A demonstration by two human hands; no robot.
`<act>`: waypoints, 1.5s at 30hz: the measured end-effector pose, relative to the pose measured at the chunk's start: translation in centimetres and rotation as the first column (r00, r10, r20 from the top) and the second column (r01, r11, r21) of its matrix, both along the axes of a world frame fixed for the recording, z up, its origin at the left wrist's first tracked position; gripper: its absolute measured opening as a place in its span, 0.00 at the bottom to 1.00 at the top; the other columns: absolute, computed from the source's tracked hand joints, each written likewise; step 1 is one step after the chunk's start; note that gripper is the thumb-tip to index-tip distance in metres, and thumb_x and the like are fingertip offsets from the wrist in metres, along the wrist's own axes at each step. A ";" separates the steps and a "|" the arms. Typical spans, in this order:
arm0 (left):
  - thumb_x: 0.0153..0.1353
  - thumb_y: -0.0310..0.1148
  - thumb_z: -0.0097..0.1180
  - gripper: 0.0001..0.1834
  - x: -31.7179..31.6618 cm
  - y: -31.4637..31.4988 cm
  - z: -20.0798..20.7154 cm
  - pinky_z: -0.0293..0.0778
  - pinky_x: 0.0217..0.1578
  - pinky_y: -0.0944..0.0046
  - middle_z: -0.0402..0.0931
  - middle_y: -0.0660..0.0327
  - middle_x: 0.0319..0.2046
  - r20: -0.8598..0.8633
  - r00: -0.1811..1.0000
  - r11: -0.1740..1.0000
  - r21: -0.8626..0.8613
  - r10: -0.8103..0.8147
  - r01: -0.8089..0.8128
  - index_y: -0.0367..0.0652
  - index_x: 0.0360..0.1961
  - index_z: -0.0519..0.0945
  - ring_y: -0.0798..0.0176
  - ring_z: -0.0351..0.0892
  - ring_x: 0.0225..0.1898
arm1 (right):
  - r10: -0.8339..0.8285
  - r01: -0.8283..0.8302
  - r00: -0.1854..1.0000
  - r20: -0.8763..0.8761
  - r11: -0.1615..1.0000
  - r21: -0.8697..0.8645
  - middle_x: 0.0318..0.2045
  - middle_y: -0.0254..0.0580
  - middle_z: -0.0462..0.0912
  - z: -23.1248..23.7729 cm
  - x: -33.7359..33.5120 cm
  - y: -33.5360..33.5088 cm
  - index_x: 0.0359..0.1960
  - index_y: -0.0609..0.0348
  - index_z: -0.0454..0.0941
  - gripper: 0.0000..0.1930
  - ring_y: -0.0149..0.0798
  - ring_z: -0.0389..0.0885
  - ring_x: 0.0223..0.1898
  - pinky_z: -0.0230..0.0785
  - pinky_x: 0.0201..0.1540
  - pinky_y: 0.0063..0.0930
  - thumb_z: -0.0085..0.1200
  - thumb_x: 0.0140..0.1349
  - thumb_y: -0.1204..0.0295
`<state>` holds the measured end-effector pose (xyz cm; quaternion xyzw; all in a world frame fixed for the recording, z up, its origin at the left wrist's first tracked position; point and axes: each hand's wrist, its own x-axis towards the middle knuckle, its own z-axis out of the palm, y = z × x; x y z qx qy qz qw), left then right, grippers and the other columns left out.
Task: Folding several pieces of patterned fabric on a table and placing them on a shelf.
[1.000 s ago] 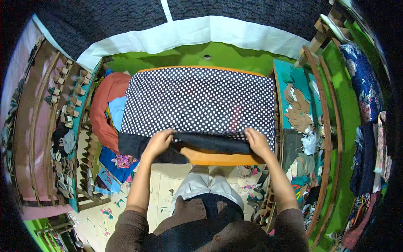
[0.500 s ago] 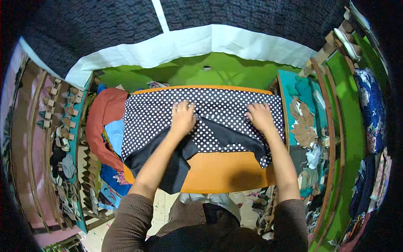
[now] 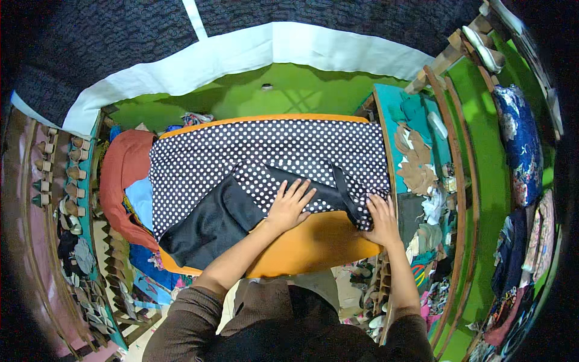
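A black cloth with white polka dots [image 3: 253, 142] is spread over an orange board [image 3: 301, 250]. Its plain black side [image 3: 211, 211] shows where the near part is folded over, and a narrow black strip [image 3: 342, 181] lies across the dots at the right. My left hand [image 3: 291, 206] rests on the folded edge near the middle, fingers spread and flat. At the right end of the cloth, my right hand [image 3: 381, 218] lies over its bunched near corner with fingers stretched out; the thumb side is partly hidden.
Rust-coloured cloth [image 3: 123, 181] and light blue cloth [image 3: 140, 199] are heaped at the board's left end. Racks of shoes [image 3: 77, 172] stand left. On the right, a teal shelf [image 3: 389, 99] holds shoes and crumpled pieces, with folded clothes [image 3: 517, 145] beyond. A green wall [image 3: 265, 99] rises behind.
Both hands have come back toward the near edge of the cloth. The black strip now lies over the dots, and the near right corner looks more gathered. The view has shifted slightly.
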<state>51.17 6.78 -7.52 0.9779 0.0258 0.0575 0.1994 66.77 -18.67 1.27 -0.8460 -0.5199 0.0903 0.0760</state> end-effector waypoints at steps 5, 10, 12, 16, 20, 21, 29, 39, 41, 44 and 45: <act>0.51 0.49 0.56 0.37 0.9 -1.2 0.8 0.47 0.63 0.45 0.52 0.56 0.65 -0.045 0.999 1.000 -0.005 0.024 -0.024 0.51 0.62 0.62 0.51 0.52 0.65 | -0.005 0.011 0.997 0.079 0.997 -0.071 0.61 0.47 0.60 -2.3 2.4 -1.7 0.59 0.54 0.63 0.43 0.49 0.54 0.64 0.42 0.66 0.53 0.68 0.38 0.56; 0.57 0.48 0.51 0.32 2.0 -2.9 1.0 0.47 0.63 0.44 0.54 0.52 0.64 -0.028 0.989 0.988 -0.048 0.143 -0.144 0.44 0.60 0.64 0.49 0.51 0.65 | 0.063 -0.059 0.998 -0.024 0.986 0.155 0.56 0.45 0.67 -2.6 6.2 -1.6 0.54 0.54 0.69 0.30 0.49 0.61 0.60 0.48 0.63 0.51 0.62 0.47 0.61; 0.57 0.45 0.52 0.30 2.7 -4.0 1.1 0.46 0.63 0.44 0.56 0.53 0.63 -0.006 0.989 0.988 -0.026 0.150 -0.150 0.44 0.59 0.65 0.50 0.52 0.65 | 0.073 -0.044 0.992 -0.098 0.962 0.269 0.47 0.41 0.75 -2.5 7.7 -1.3 0.46 0.56 0.77 0.18 0.47 0.69 0.54 0.55 0.60 0.45 0.58 0.53 0.66; 0.54 0.43 0.55 0.29 5.3 -6.5 1.8 0.47 0.63 0.45 0.63 0.57 0.58 0.020 0.984 0.983 -0.054 0.177 -0.176 0.45 0.56 0.68 0.55 0.55 0.63 | -0.017 0.100 0.975 -0.220 0.923 0.371 0.32 0.41 0.80 -2.8 11.3 -0.7 0.30 0.60 0.81 0.06 0.44 0.75 0.40 0.65 0.46 0.36 0.56 0.54 0.72; 0.54 0.46 0.56 0.26 6.7 -7.5 0.9 0.49 0.62 0.43 0.66 0.56 0.56 0.036 0.978 0.979 -0.005 0.205 -0.205 0.45 0.52 0.71 0.53 0.59 0.62 | 0.170 -0.089 0.969 -0.181 0.917 0.388 0.34 0.40 0.80 -0.6 12.7 1.2 0.33 0.57 0.81 0.10 0.44 0.75 0.40 0.65 0.46 0.36 0.58 0.52 0.65; 0.55 0.46 0.55 0.25 7.0 -7.9 0.8 0.49 0.62 0.44 0.66 0.56 0.55 -0.005 0.980 0.979 -0.034 0.199 -0.199 0.45 0.51 0.71 0.53 0.60 0.61 | 0.223 -0.150 0.956 -0.191 0.931 0.333 0.38 0.39 0.79 -0.9 12.8 1.0 0.38 0.55 0.79 0.15 0.44 0.74 0.43 0.64 0.48 0.36 0.60 0.51 0.62; 0.57 0.37 0.53 0.31 12.1 -8.7 7.0 0.62 0.54 0.51 0.72 0.48 0.48 -0.063 0.964 0.822 -0.509 0.259 -0.255 0.40 0.61 0.62 0.49 0.71 0.51 | -0.025 0.114 0.974 -0.224 0.912 0.394 0.30 0.47 0.79 -2.4 15.5 2.2 0.31 0.61 0.78 0.10 0.50 0.77 0.33 0.68 0.36 0.40 0.53 0.57 0.67; 0.58 0.44 0.52 0.19 9.1 -9.2 1.5 0.53 0.60 0.45 0.74 0.61 0.46 -0.081 0.940 0.940 -0.056 0.332 -0.337 0.51 0.49 0.75 0.59 0.66 0.56 | 0.148 -0.069 0.976 -0.157 0.902 0.426 0.37 0.43 0.77 -4.6 15.6 2.6 0.38 0.58 0.77 0.09 0.48 0.73 0.41 0.64 0.46 0.38 0.49 0.58 0.70; 0.59 0.44 0.50 0.14 9.2 -9.5 1.5 0.54 0.60 0.49 0.75 0.62 0.43 -0.056 0.947 0.948 0.025 0.317 -0.316 0.49 0.39 0.79 0.59 0.68 0.54 | 0.257 -0.187 0.923 -0.287 0.950 0.250 0.38 0.42 0.77 -4.1 14.3 1.6 0.39 0.56 0.78 0.14 0.45 0.72 0.45 0.63 0.49 0.37 0.53 0.57 0.62; 0.58 0.43 0.52 0.12 9.7 -9.5 2.1 0.56 0.57 0.50 0.75 0.63 0.39 -0.008 0.941 0.940 -0.040 0.338 -0.339 0.47 0.35 0.79 0.59 0.70 0.49 | 0.427 -0.384 0.849 -0.312 0.903 0.192 0.40 0.42 0.78 -3.5 12.4 0.7 0.42 0.56 0.78 0.25 0.43 0.72 0.47 0.59 0.53 0.37 0.57 0.51 0.48; 0.57 0.41 0.53 0.11 9.8 -9.4 2.2 0.58 0.55 0.51 0.76 0.64 0.37 0.051 0.930 0.931 -0.064 0.364 -0.361 0.47 0.33 0.79 0.59 0.71 0.46 | 0.464 -0.423 0.848 -0.254 0.883 0.203 0.40 0.41 0.78 -4.1 12.2 0.3 0.43 0.57 0.78 0.30 0.44 0.72 0.48 0.57 0.54 0.36 0.59 0.47 0.45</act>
